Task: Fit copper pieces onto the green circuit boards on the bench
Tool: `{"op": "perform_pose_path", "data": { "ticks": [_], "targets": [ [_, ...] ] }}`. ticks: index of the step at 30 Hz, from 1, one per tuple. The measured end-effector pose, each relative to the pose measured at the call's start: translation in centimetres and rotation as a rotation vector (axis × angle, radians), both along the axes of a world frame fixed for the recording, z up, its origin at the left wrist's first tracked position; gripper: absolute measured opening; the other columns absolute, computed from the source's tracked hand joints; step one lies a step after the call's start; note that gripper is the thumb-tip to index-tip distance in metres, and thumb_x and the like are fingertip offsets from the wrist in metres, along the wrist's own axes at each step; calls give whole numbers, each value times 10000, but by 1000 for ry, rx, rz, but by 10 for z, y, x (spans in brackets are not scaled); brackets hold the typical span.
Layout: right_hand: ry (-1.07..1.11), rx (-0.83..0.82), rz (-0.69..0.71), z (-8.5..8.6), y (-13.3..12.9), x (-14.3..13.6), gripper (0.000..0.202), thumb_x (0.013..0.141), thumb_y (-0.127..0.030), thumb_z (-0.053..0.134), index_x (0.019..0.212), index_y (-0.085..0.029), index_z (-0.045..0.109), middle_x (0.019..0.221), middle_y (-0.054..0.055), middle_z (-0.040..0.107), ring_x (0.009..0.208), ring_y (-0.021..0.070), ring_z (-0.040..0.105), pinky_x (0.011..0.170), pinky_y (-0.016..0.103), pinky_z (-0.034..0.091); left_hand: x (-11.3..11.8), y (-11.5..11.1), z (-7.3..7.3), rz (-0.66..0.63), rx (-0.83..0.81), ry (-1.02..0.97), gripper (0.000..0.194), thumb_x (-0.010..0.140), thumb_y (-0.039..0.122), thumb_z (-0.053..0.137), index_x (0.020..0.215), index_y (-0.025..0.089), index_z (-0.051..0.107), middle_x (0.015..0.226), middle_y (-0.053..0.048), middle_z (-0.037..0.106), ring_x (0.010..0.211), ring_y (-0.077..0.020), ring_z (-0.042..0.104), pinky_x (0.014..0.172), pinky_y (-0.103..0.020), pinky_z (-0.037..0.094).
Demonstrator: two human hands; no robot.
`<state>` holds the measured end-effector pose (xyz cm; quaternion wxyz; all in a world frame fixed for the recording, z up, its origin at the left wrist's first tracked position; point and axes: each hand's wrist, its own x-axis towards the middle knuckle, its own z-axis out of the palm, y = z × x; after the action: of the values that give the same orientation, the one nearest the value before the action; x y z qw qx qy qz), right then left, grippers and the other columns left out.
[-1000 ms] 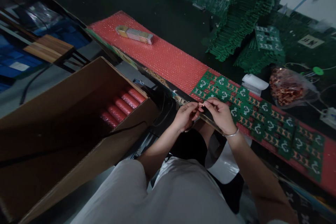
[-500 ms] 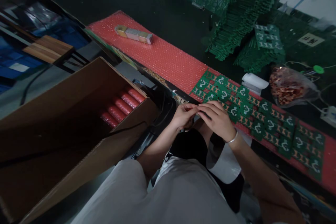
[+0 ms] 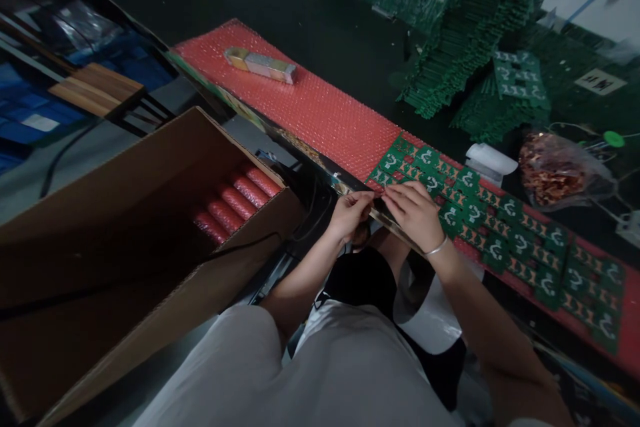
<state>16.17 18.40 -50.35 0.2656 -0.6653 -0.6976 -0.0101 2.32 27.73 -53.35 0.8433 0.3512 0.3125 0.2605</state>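
My left hand (image 3: 351,217) is closed, thumb and fingertips pinched together at the front edge of the worktable. Whatever lies between those fingertips is too small to make out. Just to its right, my right hand (image 3: 415,213) has its fingers together and bent down, their tips close to the left hand's; its thumb is hidden. Both hands are at the near left corner of green circuit boards (image 3: 473,215) with copper-coloured parts in rows. The boards lie side by side on a long strip of red bubble wrap (image 3: 325,110).
An open cardboard box (image 3: 240,260) at my left holds several red bubble-wrapped rolls (image 3: 235,203). A taped block (image 3: 263,67) lies on the wrap. Behind are stacked green boards (image 3: 470,33), a white roll (image 3: 493,159) and a bag of copper-coloured pieces (image 3: 553,170). A wooden stool (image 3: 97,90) stands at left.
The fingertips of my two hands, which were touching, are now slightly apart. My right hand has moved a little toward the table edge, and the view has shifted slightly.
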Motion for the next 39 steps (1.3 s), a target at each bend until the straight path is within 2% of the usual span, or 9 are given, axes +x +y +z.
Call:
{"op": "perform_pose_path", "data": {
  "ticks": [3,10,18,31,39],
  "targets": [
    [20,65,-112,-7,12,10,241,973,-270,525,1068,-204,737,1089,93,715,1034,256,575,957,463,508,1,0,1,43,-28,0,399,644,446,786,802,83,740,627,-5,529,467,-32,341,446,-202,153],
    [-41,36,-108,-18,30,17,277,985,-253,486,1011,-153,744,1063,110,725,1005,251,583,943,447,508,0,0,1,34,-63,-7,388,646,437,766,798,81,742,653,-21,548,470,-38,374,438,-196,162],
    [-87,36,-121,-17,32,14,289,990,-241,461,994,-156,737,1019,109,721,982,254,581,927,453,517,-4,1,1,46,-97,17,381,645,436,761,804,90,747,658,-25,562,495,-47,410,456,-188,205],
    [-126,19,-134,-15,35,10,303,984,-211,433,962,-157,730,996,114,706,975,258,563,927,457,500,-8,2,2,54,-85,-6,363,667,424,742,807,88,742,661,-30,566,496,-49,403,455,-190,203],
    [-257,-82,-138,-10,27,6,279,965,-198,449,1059,-157,709,1111,146,644,1080,307,502,934,505,426,-7,2,5,63,-91,-23,374,731,446,694,852,93,724,692,-40,591,514,-72,458,460,-199,240]
  ]
}}
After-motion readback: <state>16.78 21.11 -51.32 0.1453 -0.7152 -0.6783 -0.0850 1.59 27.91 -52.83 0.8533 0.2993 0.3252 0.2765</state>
